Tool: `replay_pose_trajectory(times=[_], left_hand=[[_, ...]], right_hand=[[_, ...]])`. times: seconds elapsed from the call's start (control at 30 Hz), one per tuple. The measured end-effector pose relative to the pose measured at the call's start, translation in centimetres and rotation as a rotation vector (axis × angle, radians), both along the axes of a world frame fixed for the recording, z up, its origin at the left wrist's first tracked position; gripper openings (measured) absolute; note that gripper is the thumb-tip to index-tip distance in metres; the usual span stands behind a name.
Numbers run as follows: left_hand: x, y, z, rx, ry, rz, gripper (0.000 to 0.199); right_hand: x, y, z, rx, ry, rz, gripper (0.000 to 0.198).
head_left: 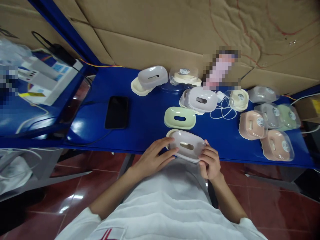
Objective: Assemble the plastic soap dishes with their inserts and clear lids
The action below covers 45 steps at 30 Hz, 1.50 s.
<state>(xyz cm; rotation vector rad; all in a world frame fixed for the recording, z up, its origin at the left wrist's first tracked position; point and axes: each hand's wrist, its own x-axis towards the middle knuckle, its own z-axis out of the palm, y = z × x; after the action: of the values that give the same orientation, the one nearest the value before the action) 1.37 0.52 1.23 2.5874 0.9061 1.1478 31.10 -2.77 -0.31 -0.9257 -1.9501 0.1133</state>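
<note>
A lilac-grey soap dish [195,154] with a slot in its base lies at the table's front edge, close to my body. Under its left end shows part of a cream piece [171,133]. My left hand [156,156] rests on the left end of the dish, fingers stretched and spread, tips over the rim. Around the right end my right hand [210,161] is closed, fingers curled at the rim. Just beyond sits a pale green soap dish [170,117] with a similar slot.
Behind are a grey dish [160,71], a whitish dish [210,100], a clear-lidded cream dish [185,78] and a white cable [226,113]. Several lidded dishes, including a peach one [246,125], stand right. A black phone [116,112] lies left on the blue table [146,116].
</note>
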Motion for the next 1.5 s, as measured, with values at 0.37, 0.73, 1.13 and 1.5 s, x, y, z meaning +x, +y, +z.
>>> replay_pose_trajectory(times=[0.37,0.73,1.13,1.5], left_hand=[[-0.4,1.0,0.3,-0.070,0.031,0.025,0.026],[-0.4,1.1,0.2,-0.009,0.183,-0.018,0.011],[-2.2,13.5,4.7,0.077,0.166,0.121,0.027],[2.8,28.8,6.7,-0.201,0.581,0.173,0.070]], right_hand=[[-0.7,0.4,-0.1,-0.117,-0.157,0.007,0.037],[-2.1,0.8,1.5,-0.094,-0.405,0.026,0.043],[-2.5,1.2,2.0,-0.295,-0.452,-0.126,0.050],[-2.6,1.2,1.3,-0.311,-0.352,-0.158,0.054]])
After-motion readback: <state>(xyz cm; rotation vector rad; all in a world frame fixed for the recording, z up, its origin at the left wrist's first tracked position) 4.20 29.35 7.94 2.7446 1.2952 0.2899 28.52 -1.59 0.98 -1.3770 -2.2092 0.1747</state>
